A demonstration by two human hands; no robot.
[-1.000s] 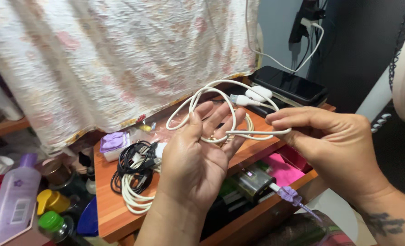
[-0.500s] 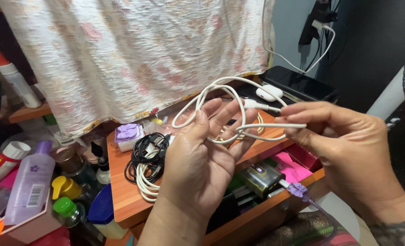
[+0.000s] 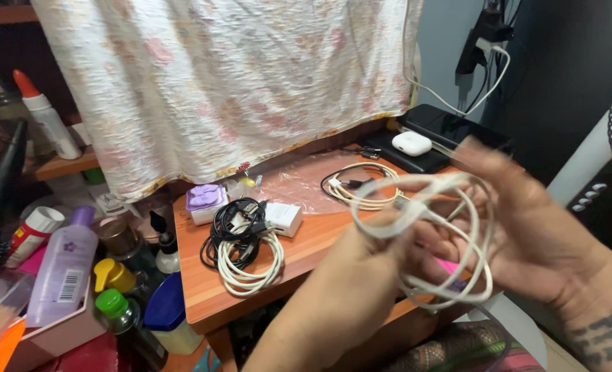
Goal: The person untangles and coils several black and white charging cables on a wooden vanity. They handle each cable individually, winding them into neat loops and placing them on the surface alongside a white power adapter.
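Observation:
A white cable (image 3: 451,241) hangs in loose loops between both my hands, low and right of centre, blurred by motion. My left hand (image 3: 361,275) grips the loops at their left side with the fingers closed around them. On the right, my right hand (image 3: 526,227) holds the same loops, palm toward me. Both hands hover over the front edge of the orange wooden table (image 3: 202,289).
A black and white cable bundle (image 3: 240,244) with a white charger (image 3: 283,218) lies on the table, another coiled cable (image 3: 361,187) behind it. A white earbud case (image 3: 411,142) sits on a dark phone. Bottles crowd the left; a floral cloth hangs behind.
My hands dropped toward the table's front edge and turned; the cable, spread over my open left palm before, is now gathered into loops between both hands. The view swung left.

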